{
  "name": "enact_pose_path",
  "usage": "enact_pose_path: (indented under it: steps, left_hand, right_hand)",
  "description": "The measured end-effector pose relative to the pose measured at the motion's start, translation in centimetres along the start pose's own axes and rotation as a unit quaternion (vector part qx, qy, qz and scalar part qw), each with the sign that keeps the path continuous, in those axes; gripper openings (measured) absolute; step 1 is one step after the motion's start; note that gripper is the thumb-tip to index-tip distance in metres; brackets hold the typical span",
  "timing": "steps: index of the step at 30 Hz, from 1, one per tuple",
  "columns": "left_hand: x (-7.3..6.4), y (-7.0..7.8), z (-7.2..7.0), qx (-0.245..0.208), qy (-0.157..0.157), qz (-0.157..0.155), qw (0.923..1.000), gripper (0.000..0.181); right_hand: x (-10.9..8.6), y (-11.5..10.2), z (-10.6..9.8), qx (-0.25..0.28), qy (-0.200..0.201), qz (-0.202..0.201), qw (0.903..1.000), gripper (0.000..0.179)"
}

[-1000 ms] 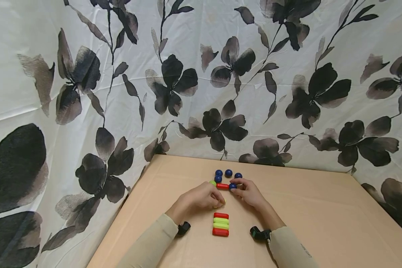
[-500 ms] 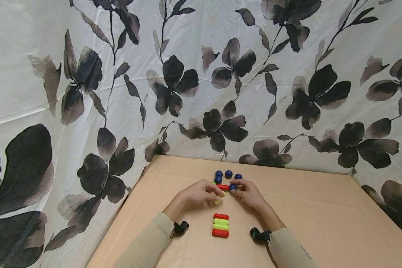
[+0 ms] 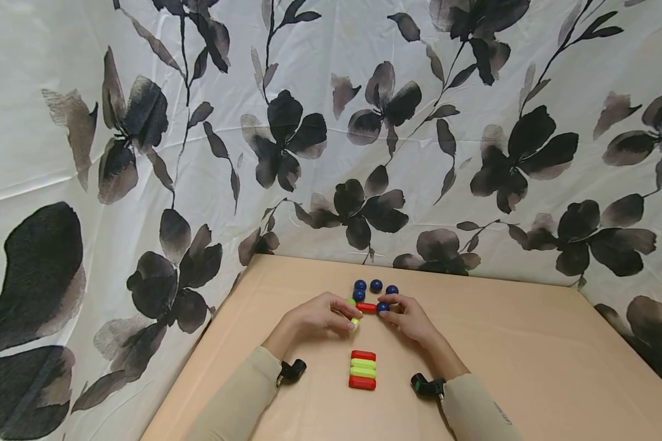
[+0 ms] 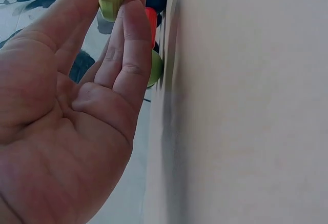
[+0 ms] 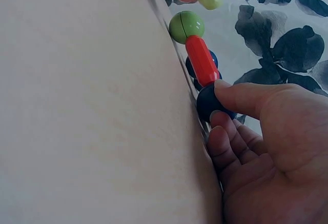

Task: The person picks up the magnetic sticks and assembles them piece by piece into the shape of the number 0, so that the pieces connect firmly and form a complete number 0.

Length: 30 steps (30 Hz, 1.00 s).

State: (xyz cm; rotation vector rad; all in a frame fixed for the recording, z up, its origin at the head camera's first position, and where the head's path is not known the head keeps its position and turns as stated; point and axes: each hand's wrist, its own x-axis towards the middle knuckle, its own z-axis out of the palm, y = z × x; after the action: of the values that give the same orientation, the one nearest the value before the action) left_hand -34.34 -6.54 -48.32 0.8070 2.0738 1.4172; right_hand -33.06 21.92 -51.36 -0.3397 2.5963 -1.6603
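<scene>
My left hand (image 3: 321,315) pinches a short yellow-green rod (image 4: 113,2) between thumb and fingertips; a dark round spot marks the rod's end. With thumb and fingers, my right hand (image 3: 414,320) grips a dark blue ball (image 5: 206,102). From that ball a red rod (image 5: 202,60) runs to a green ball (image 5: 186,27), the three joined in a line. In the right wrist view, the yellow-green rod is just beyond the green ball, with a small gap between them. The left fingers partly cover the green ball in the head view.
Several more blue balls (image 3: 376,285) lie behind the joined pieces. Nearer the person, red and yellow-green rods (image 3: 363,370) lie side by side on the tan table (image 3: 507,343). A white cloth with dark flowers (image 3: 309,73) hangs behind the table's far edge.
My left hand has shifted left and slightly away from the person, turning the yellow-green rod so more of it shows. My right hand has stayed at the blue ball.
</scene>
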Motion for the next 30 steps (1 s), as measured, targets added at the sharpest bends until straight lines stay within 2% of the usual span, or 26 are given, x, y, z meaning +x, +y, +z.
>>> enact_pose_path:
  steps: [14, 21, 30]
  left_hand:
    - [-0.22, -0.35, -0.65, -0.004, -0.010, -0.021, 0.9997, 0.035]
    - [-0.37, -0.60, -0.75, 0.004, -0.024, -0.033, 0.9991, 0.032]
    - [-0.28, -0.60, -0.56, 0.004, -0.014, -0.037, 0.9992, 0.032]
  right_hand:
    - [0.03, 0.04, -0.19, 0.010, -0.004, 0.002, 0.9999, 0.038]
    - [0.09, -0.09, -0.18, 0.006, -0.005, -0.002, 1.0000, 0.038]
    - [-0.01, -0.01, -0.21, 0.000, -0.004, -0.005, 1.0000, 0.038]
